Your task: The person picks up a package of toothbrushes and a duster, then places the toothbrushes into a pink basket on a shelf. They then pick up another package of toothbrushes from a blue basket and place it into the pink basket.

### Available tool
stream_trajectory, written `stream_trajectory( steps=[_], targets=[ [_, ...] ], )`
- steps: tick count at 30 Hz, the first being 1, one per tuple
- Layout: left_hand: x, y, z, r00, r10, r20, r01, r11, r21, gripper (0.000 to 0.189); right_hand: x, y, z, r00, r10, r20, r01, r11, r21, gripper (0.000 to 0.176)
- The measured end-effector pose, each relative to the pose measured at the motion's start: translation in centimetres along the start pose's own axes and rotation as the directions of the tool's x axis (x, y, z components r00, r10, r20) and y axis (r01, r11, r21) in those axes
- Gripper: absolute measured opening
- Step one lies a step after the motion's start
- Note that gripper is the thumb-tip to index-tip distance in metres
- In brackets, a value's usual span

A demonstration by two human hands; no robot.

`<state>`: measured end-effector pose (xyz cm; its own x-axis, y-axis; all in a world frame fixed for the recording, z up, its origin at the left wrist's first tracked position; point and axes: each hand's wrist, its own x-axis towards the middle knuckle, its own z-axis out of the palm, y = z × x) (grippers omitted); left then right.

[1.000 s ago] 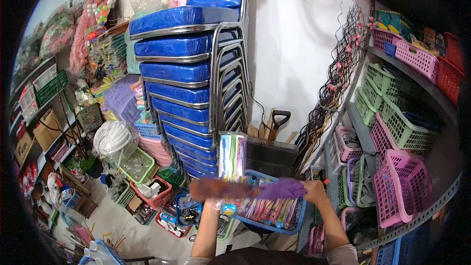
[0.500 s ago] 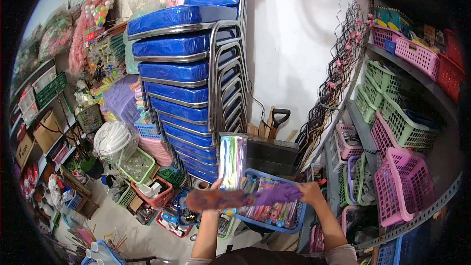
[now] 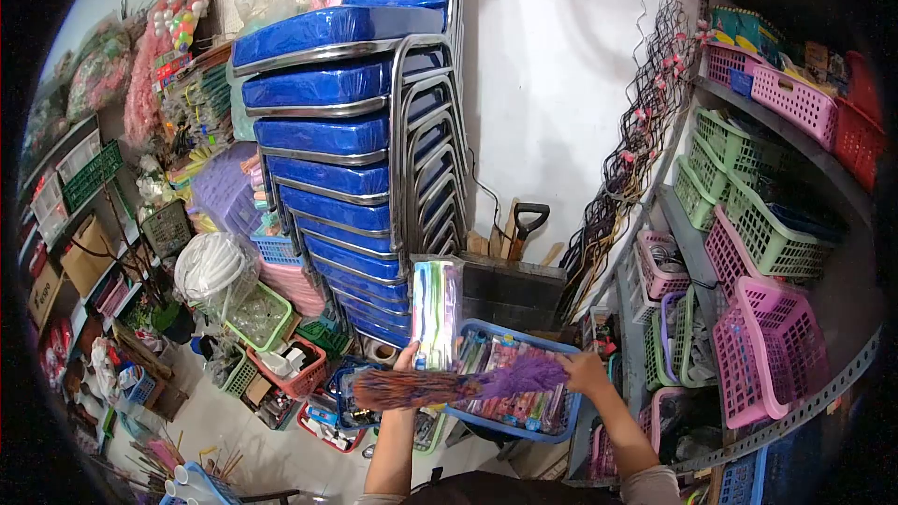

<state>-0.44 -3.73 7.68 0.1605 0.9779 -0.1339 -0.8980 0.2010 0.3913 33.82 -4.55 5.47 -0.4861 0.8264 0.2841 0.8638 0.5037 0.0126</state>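
Note:
My right hand (image 3: pixel 586 374) is closed around the purple end of a long bunch of dried stems (image 3: pixel 468 387), which turns brown toward its left end. The bunch lies level across my left forearm, in front of my left hand (image 3: pixel 409 357). Gripped in that hand, a clear plastic pack with striped coloured contents (image 3: pixel 436 310) stands upright; most of the fingers are hidden behind the pack and the bunch. Below both hands, a blue basket (image 3: pixel 572 419) holds many slim, colourful packets.
A tall stack of blue chairs (image 3: pixel 323 135) rises ahead. On the right, shelves (image 3: pixel 669 224) carry pink baskets (image 3: pixel 769 355) and green baskets (image 3: pixel 781 234). More baskets, including an orange one (image 3: pixel 297 382), sit on the floor at left.
The bunch has stopped blurring, and its fine stems now show clearly. The view has shifted slightly; both hands keep their grips in nearly the same place.

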Motion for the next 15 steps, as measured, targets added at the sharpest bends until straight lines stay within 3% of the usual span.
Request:
stream_trajectory(
  steps=[1,3,4,5,6,7,8,9,11,13,14,15],
  targets=[
    [2.7,-0.4,-7.1,1.0,-0.002,-0.004,0.002,1.0,-0.001,0.042,-0.2,-0.3,0.8,1.0,0.001,0.004,-0.001,1.0,0.002,0.041],
    [8.9,-1.3,-18.9,0.947,-0.099,0.307,0.149,0.978,-0.144,0.046,-0.3,-0.4,2.9,0.983,0.175,-0.05,-0.172,0.983,0.065,0.041],
    [4.2,-1.0,-10.6,0.992,-0.087,0.088,0.083,0.996,0.042,0.034,-0.1,-0.5,3.6,0.983,0.178,-0.044,-0.175,0.982,0.069,0.041],
    [3.1,-0.7,-8.0,0.99,-0.103,-0.097,0.117,0.98,0.159,0.034,0.3,-0.5,4.3,0.957,0.289,-0.028,-0.281,0.945,0.165,0.039],
    [1.9,-0.7,-5.2,0.991,-0.121,-0.05,0.129,0.969,0.212,0.036,0.7,-0.6,5.0,0.918,0.397,-0.002,-0.383,0.887,0.257,0.037],
    [1.2,-0.8,-3.7,0.99,-0.144,-0.004,0.14,0.954,0.266,0.039,1.1,-0.7,5.8,0.916,0.402,0.006,-0.39,0.884,0.258,0.037],
    [1.5,-1.2,-4.6,0.966,-0.255,-0.031,0.256,0.954,0.157,0.043,1.5,-0.9,6.8,0.901,0.432,-0.023,-0.396,0.846,0.358,0.035],
    [1.5,-1.8,-4.6,0.976,-0.215,-0.018,0.215,0.958,0.192,0.043,1.8,-1.0,7.9,0.883,0.467,-0.048,-0.397,0.798,0.453,0.033],
    [2.1,-2.6,-6.6,0.943,-0.32,-0.093,0.332,0.928,0.172,0.043,1.4,-1.0,12.1,0.843,0.53,-0.098,-0.426,0.767,0.48,0.028],
    [2.3,-3.0,-8.0,0.94,-0.326,-0.099,0.339,0.925,0.171,0.042,1.1,-2.1,14.0,0.781,0.622,0.058,-0.515,0.588,0.623,0.025],
    [2.5,-3.3,-8.6,0.943,-0.318,-0.095,0.33,0.929,0.17,0.042,0.9,-3.3,13.4,0.681,0.707,0.192,-0.699,0.548,0.461,0.023],
    [2.7,-3.7,-9.3,0.938,-0.33,-0.106,0.344,0.924,0.169,0.042,0.5,-4.1,14.5,0.671,0.713,0.205,-0.709,0.536,0.458,0.023]
  ],
)
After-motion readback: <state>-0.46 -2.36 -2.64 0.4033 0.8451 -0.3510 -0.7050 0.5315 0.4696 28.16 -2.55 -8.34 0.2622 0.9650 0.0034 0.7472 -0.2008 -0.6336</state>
